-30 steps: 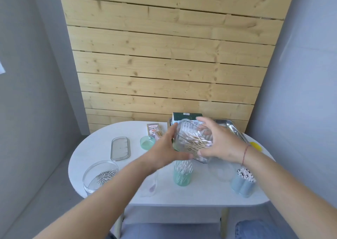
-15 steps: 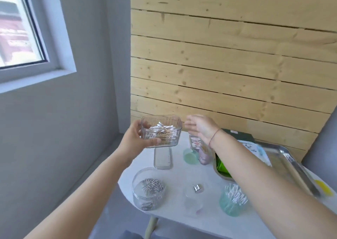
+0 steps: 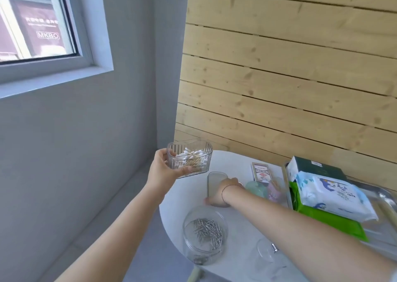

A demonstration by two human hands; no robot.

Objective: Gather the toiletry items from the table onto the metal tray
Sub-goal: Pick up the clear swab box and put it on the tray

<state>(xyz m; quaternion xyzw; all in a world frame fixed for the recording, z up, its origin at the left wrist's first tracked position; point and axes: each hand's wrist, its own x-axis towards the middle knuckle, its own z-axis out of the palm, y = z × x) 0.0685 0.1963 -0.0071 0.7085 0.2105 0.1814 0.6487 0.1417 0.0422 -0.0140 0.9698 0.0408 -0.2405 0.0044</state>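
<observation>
My left hand (image 3: 164, 171) holds a clear ribbed box of cotton swabs (image 3: 190, 158) in the air, over the table's far left edge. My right hand (image 3: 223, 192) lies flat on the grey lid (image 3: 214, 179) on the white table (image 3: 236, 221), fingers over its near end; I cannot tell if it grips the lid. The metal tray (image 3: 384, 234) stands at the right with a white wet-wipes pack (image 3: 335, 195), a green pack (image 3: 335, 223) and a dark green box (image 3: 318, 169) on it.
A round clear jar of metal clips (image 3: 205, 236) stands near the table's front-left edge. A small clear container (image 3: 268, 258) is beside it. A mint cup (image 3: 255, 188), a pink holder (image 3: 274, 192) and a card pack (image 3: 260, 172) sit behind my right forearm.
My view has swung left. The swab box went from both hands to my left hand alone and moved left. My right hand has dropped onto the grey lid.
</observation>
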